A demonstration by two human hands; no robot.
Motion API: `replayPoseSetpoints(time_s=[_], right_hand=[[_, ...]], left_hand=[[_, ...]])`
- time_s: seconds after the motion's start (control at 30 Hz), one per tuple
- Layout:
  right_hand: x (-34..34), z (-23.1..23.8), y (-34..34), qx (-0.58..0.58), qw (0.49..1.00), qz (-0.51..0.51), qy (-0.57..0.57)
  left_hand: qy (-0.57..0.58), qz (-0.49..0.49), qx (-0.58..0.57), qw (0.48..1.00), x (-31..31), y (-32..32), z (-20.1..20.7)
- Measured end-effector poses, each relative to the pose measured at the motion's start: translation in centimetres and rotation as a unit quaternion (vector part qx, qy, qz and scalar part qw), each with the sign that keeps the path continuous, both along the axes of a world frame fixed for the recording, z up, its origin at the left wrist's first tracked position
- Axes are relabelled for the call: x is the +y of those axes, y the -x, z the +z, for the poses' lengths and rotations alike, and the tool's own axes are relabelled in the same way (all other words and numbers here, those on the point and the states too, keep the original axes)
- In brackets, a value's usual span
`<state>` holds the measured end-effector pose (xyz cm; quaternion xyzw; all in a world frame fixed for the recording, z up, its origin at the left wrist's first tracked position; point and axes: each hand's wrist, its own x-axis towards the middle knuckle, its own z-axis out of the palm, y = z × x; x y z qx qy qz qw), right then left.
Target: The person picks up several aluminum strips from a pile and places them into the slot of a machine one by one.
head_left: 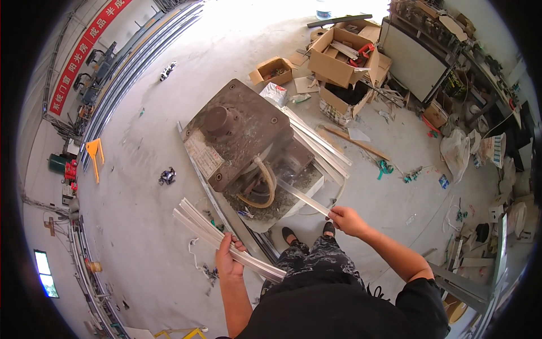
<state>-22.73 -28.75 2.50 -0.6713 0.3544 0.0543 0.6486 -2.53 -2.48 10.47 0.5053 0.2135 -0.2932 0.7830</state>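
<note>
A brown metal machine (243, 121) with a round boss on top and a curved hose at its front stands before me. My left hand (230, 257) is closed round a bundle of long pale profile strips (197, 221), held left of my body and apart from the machine. In my right hand (346, 220) I grip the near end of a single pale profile strip (302, 196). Its far end reaches into the machine's lower front, where the inside is partly hidden. More pale strips (319, 144) lie stacked along the machine's right side.
Open cardboard boxes (339, 56) stand beyond the machine, with a cluttered workbench (474, 73) at the far right. A wooden stick (358, 142) and green scraps (385, 168) litter the floor. Long metal profiles (141, 62) line the left wall near an orange stand (94, 155).
</note>
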Motion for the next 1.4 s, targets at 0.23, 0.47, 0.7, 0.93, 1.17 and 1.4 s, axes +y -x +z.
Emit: replayPoseSetpoints(time_s=[0.23, 0.47, 0.7, 0.93, 1.17, 1.4], right_hand=[[-1.0, 0.7, -0.4, 0.029, 0.997, -0.028, -0.073], [4.1, -1.6, -2.2, -0.026, 0.994, -0.106, 0.01], [4.1, -3.0, -3.0, -0.021, 0.997, -0.074, 0.0], [4.4, -5.2, -2.9, -0.037, 0.996, -0.079, -0.006], [3.7, -4.0, -3.0, -0.009, 0.996, -0.08, -0.05], [4.5, -4.9, -2.5, -0.036, 0.99, -0.113, -0.074]], left_hand=[[0.008, -0.011, -0.002, 1.0, -1.2, -0.1, 0.0], [-0.006, 0.003, -0.001, 1.0, -2.1, 0.4, -1.3], [0.097, 0.035, 0.047, 0.994, -3.2, -0.2, -0.3], [0.125, 0.068, 0.023, 0.99, -2.3, -2.9, -0.9], [0.124, 0.076, -0.028, 0.989, -1.5, -9.4, -1.1], [0.238, 0.03, -0.06, 0.969, -1.4, -15.8, -0.6]])
